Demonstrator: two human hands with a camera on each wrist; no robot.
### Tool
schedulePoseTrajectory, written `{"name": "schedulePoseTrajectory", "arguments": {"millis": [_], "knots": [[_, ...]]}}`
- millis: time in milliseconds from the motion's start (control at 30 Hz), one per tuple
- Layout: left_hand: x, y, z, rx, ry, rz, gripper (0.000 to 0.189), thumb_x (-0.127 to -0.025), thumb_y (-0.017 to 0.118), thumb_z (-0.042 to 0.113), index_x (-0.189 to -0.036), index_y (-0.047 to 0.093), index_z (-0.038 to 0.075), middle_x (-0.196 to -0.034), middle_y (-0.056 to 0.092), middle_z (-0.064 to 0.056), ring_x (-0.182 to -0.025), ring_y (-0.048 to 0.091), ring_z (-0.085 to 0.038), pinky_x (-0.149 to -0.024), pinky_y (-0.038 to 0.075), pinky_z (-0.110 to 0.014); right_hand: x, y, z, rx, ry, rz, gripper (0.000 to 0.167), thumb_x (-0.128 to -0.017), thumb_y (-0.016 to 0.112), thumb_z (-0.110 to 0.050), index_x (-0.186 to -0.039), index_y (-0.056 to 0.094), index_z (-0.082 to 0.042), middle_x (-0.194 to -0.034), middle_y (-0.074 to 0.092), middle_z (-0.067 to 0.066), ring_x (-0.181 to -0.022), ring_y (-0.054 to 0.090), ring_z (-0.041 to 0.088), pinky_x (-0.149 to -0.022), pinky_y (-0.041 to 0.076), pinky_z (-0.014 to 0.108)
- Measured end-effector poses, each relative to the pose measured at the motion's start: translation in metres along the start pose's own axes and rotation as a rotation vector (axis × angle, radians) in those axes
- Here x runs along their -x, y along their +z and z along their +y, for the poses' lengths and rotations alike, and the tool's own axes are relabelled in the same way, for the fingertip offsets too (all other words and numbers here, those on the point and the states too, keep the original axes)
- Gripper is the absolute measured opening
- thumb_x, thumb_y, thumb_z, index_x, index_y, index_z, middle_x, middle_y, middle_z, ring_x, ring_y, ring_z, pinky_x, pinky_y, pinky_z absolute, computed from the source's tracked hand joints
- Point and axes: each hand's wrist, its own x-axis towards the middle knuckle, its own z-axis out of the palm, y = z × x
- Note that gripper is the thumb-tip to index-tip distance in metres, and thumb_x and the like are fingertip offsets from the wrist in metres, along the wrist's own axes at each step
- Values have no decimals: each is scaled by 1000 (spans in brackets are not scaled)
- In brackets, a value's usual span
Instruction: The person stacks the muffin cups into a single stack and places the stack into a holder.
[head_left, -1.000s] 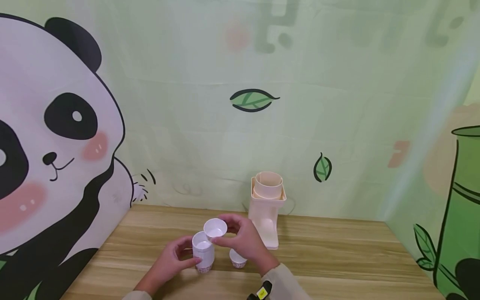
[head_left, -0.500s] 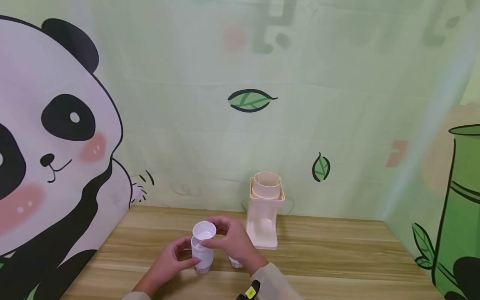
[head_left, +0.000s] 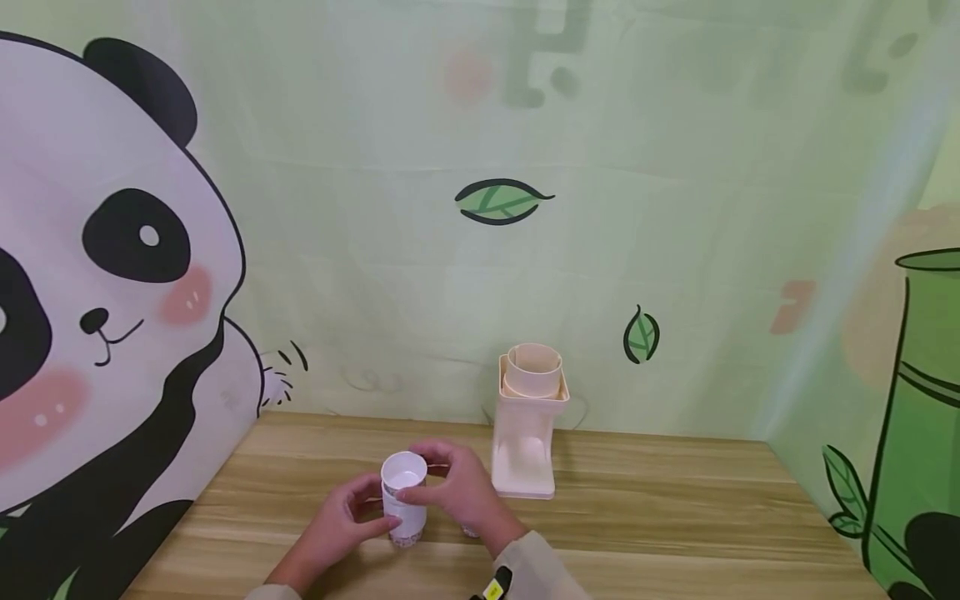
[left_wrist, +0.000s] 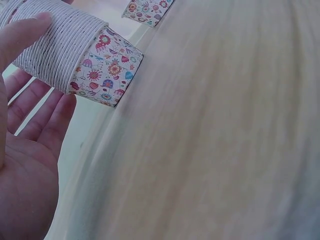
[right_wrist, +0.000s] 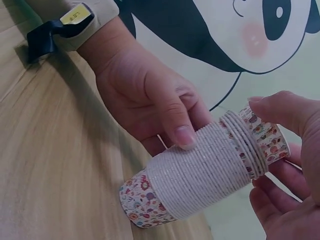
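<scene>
A stack of small white paper cups (head_left: 408, 514) stands upright on the wooden table, printed with colourful flowers at its base. My left hand (head_left: 347, 517) grips its side, thumb in front and fingers behind. At the top, my right hand (head_left: 459, 493) holds a single paper cup (right_wrist: 271, 140) between thumb and fingers, its lower part inside the stack's mouth. In the right wrist view, its flowered wall shows above the packed rims of the stack (right_wrist: 200, 167). Another flowered paper cup (left_wrist: 148, 11) stands nearby, mostly hidden behind my right hand in the head view.
A pale pink stand (head_left: 522, 450) with a round tube (head_left: 533, 371) in its top is behind my right hand. The wooden table (head_left: 675, 500) meets a green backdrop (head_left: 360, 250) printed with a panda and leaves.
My right hand has moved left and down, bringing its cup from beside the stack's rim over it and into its mouth. The left hand keeps its grip on the stack.
</scene>
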Motion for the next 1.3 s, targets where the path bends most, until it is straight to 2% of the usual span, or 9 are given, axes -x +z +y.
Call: {"name": "schedulePoseTrajectory", "arguments": {"millis": [67,200,433,600,867,1133,1300], "knots": [[0,0,0,-4,12,2,49,-87,81,9,-129,59,-5,-121,68,-23,-106,69,-6,-96,56,-21,1,1,1,15,4,-1,49,-78,90,-14,-123,71,-10,-118,75,6,-110,68,26,-102,55,49],[-1,1,2,-4,27,3,48,-87,80,8,-128,59,-6,-120,69,-22,-106,69,-6,-96,56,-21,3,2,4,35,17,1,53,-77,91,-15,-125,70,-8,-119,74,5,-111,69,26,-101,55,48],[0,1,5,6,9,-11,49,-88,80,9,-130,58,-6,-124,66,-27,-108,68,-5,-97,54,-19,5,6,9,36,27,24,53,-78,90,-16,-126,69,-6,-118,75,7,-110,69,28,-99,57,47],[0,1,5,10,0,-17,50,-88,80,9,-130,58,-6,-125,65,-27,-109,67,-4,-97,54,-18,5,9,12,33,27,44,50,-79,89,-18,-123,70,-5,-116,75,7,-106,70,23,-99,56,50],[2,0,2,1,5,-16,49,-89,79,10,-131,58,-5,-125,65,-27,-109,67,-5,-96,53,-17,5,11,15,83,23,62,50,-78,90,-21,-122,71,-6,-115,75,5,-103,69,17,-95,58,36],[2,0,3,-10,-14,-6,49,-89,79,10,-131,58,-5,-123,66,-25,-108,67,-5,-96,54,-19,7,12,11,78,22,67,47,-78,89,-18,-120,72,-5,-112,76,7,-101,68,18,-94,58,42],[2,1,4,-12,-15,-6,49,-89,80,11,-131,59,-5,-123,66,-26,-108,67,-5,-96,54,-18,9,12,12,66,34,68,48,-79,89,-19,-122,71,-5,-113,76,6,-100,67,14,-92,59,38]]}}
